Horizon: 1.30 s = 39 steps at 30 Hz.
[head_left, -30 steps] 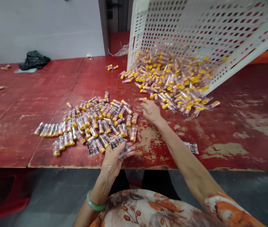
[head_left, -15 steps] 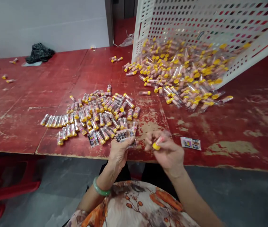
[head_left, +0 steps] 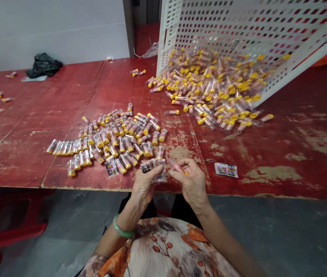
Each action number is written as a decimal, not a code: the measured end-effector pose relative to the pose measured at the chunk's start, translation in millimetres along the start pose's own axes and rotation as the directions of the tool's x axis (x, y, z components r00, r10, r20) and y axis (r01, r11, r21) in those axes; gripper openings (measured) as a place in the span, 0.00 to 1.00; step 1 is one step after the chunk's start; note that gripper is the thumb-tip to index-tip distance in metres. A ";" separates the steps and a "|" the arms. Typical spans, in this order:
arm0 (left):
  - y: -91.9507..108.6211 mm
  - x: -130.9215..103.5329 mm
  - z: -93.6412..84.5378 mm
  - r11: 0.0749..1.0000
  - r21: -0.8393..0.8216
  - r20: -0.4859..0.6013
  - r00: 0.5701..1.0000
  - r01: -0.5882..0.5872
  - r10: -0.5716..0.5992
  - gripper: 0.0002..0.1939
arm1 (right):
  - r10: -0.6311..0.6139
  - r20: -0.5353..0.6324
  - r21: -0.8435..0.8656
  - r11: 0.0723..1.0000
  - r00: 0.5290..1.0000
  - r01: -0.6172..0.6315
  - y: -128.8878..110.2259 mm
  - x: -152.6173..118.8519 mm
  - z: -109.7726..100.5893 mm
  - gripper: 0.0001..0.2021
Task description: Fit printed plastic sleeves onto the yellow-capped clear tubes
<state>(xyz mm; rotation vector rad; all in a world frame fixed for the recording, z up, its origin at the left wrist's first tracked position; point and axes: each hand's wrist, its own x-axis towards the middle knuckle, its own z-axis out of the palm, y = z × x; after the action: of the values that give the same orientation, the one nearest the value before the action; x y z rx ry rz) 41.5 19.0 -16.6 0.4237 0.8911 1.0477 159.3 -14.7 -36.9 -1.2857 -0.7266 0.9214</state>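
At the far left of the worn red wooden table (head_left: 65, 88), a few small yellow-capped tubes (head_left: 0, 94) lie scattered, and a crumpled black plastic bag (head_left: 44, 64) sits near the wall. Further right spreads a cluster of clear, yellow-ended tubes with printed labels (head_left: 104, 136), some of them in rows at its left side. A small dark printed packet (head_left: 111, 168) lies at the cluster's near edge. The left hand (head_left: 144, 184), a pale green bangle (head_left: 122, 228) on its wrist, pinches some flat printed sheets (head_left: 154, 167) between thumb and fingers, just in front of the cluster. Close beside them, the right hand (head_left: 192, 182) grips a clear, yellow-capped plastic tube (head_left: 177, 167) in its fingertips, the clear end towards the sheets. To the right lies a flat, pink-and-dark printed strip (head_left: 226, 169); behind, a heap of clear yellow-capped tubes (head_left: 215, 86) spills from a tilted white perforated plastic basket (head_left: 238, 29).
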 end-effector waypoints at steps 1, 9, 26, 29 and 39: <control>1.5 1.0 -1.2 1.000 -0.001 -0.015 1.000 -0.019 0.019 0.18 | -0.034 0.017 -0.034 0.999 0.999 0.034 -2.4 0.3 -3.8 0.14; -0.5 0.2 5.3 0.994 -0.086 -0.113 0.992 -0.065 0.055 0.20 | -0.418 0.401 -0.343 0.757 0.815 0.557 -22.7 -33.5 -28.8 0.11; -5.4 -4.1 14.0 0.942 -0.257 -0.020 0.973 0.217 -0.230 0.16 | -0.728 0.441 -0.695 0.092 0.525 0.713 -3.2 -41.3 -28.3 0.26; -4.0 -3.0 14.0 0.939 -0.262 0.000 0.973 0.224 -0.232 0.16 | -0.731 0.433 -0.686 0.113 0.528 0.719 -3.2 -42.1 -27.7 0.27; -11.5 -9.1 16.7 0.971 -0.233 -0.088 0.993 0.058 -0.080 0.16 | -0.726 0.389 -0.698 0.169 0.567 0.696 -6.2 -42.6 -23.4 0.22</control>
<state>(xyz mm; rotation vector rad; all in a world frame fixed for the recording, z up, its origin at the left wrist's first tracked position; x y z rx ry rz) 59.6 7.3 -10.7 0.1476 0.8529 1.0999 160.7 -63.5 -32.6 -1.4389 -1.6832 -0.3548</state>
